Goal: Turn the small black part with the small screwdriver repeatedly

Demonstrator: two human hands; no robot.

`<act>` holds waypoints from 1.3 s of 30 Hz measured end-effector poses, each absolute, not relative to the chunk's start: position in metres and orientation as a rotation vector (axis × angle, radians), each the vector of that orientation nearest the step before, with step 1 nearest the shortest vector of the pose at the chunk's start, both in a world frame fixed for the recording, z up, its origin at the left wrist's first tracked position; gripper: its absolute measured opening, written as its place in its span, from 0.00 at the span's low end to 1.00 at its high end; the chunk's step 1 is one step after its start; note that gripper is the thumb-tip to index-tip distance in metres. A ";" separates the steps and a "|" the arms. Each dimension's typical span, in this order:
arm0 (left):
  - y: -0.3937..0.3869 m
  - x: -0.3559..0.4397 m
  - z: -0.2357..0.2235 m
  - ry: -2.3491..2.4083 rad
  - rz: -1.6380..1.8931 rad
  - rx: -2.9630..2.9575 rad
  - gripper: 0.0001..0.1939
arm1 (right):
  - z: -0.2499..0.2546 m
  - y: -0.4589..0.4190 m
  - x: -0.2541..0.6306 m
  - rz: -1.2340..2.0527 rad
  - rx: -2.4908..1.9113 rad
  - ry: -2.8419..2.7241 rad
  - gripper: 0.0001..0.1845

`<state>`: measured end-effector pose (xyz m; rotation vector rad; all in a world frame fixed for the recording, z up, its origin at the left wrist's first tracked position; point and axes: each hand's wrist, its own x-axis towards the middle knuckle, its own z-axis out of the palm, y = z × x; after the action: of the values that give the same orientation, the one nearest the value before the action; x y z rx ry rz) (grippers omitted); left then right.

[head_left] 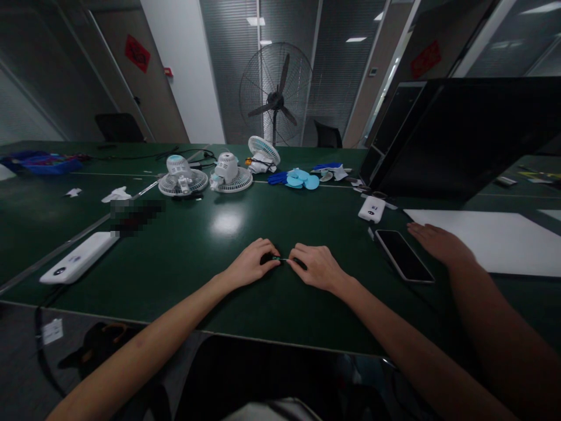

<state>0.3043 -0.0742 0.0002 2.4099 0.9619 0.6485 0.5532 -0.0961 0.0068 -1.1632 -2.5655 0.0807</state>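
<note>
Both my hands rest on the dark green table point(184, 275), fingertips nearly meeting. My left hand point(250, 264) is curled, its fingers pinched on a small dark part with a green tip point(276, 258). My right hand point(319, 267) is also closed in a pinch, holding a thin metal pin point(286, 259) that meets that part. Both objects are too small to name with certainty.
Another person's hand point(438, 242) lies flat beside a black phone point(403, 255). A white sheet point(491, 237), dark monitor point(460, 134) and white device point(371, 209) are on the right. Small white desk fans point(183, 177), blue blades point(300, 178) and a standing fan point(276, 93) are behind. A white power bank point(79, 257) lies left.
</note>
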 end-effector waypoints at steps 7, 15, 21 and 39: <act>-0.074 0.304 0.001 0.956 0.643 2.411 0.10 | 0.006 -0.096 0.553 0.090 -1.156 -2.545 0.08; -0.073 0.305 -0.001 0.929 0.674 2.421 0.08 | 0.002 -0.096 0.551 0.052 -1.140 -2.539 0.08; -0.073 0.304 0.000 0.940 0.658 2.397 0.09 | 0.003 -0.095 0.551 0.112 -1.111 -2.512 0.08; -0.072 0.305 -0.002 0.958 0.642 2.417 0.09 | 0.004 -0.094 0.545 0.139 -1.151 -2.478 0.08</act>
<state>0.3048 -0.0718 -0.0017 2.4173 0.9578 0.6416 0.5452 -0.0943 0.0044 -1.1508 -2.4775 0.1393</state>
